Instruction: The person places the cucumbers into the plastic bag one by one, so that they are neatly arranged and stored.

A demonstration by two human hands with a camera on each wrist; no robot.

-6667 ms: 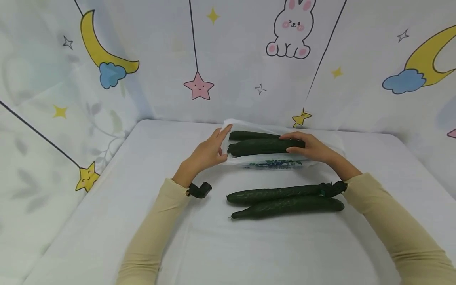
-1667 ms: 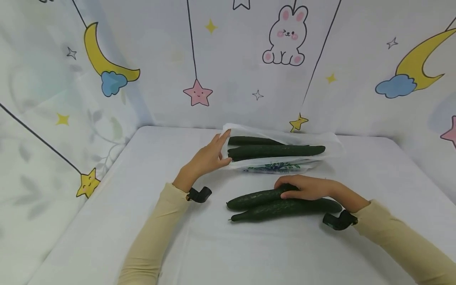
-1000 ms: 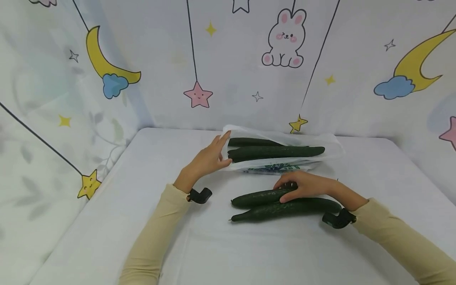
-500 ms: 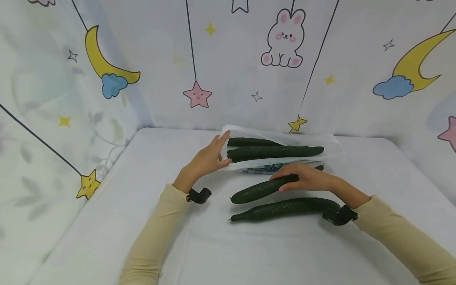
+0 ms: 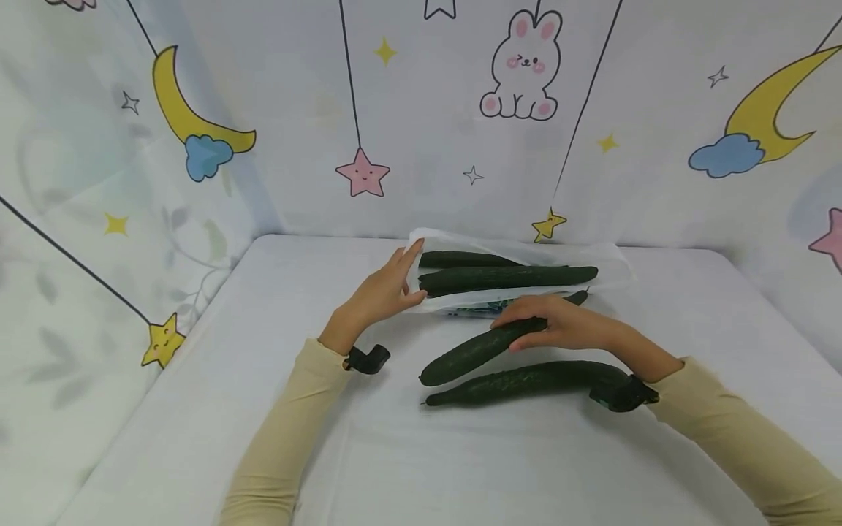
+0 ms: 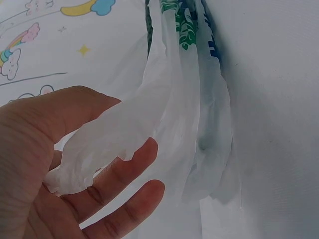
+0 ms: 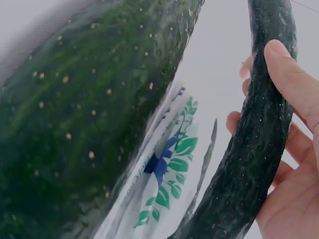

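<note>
My right hand [image 5: 559, 323] grips a cucumber [image 5: 460, 359] around its middle. The cucumber slants, its far right tip reaching toward the bag. In the right wrist view, my thumb lies along the held cucumber [image 7: 259, 129] with fingers behind it. Another cucumber [image 5: 520, 385] lies on the table below that hand. My left hand [image 5: 378, 296] holds the mouth of a white plastic bag [image 5: 608, 267], in which several cucumbers [image 5: 513, 277] lie. Up close, the thin plastic [image 6: 119, 127] passes between my left thumb and loosely curled fingers.
A white cloth covers the table [image 5: 368, 453]. Behind it hangs a backdrop [image 5: 434, 95] printed with moons, stars and a rabbit. Speckled cucumber skin [image 7: 84, 99] fills the left of the right wrist view, very near the lens. Both wrists wear black cameras [image 5: 368, 359].
My right hand left the cucumbers in the bag and took hold of one from the table pair. It has lifted and tilted that one toward the bag. My left hand stays on the bag.
</note>
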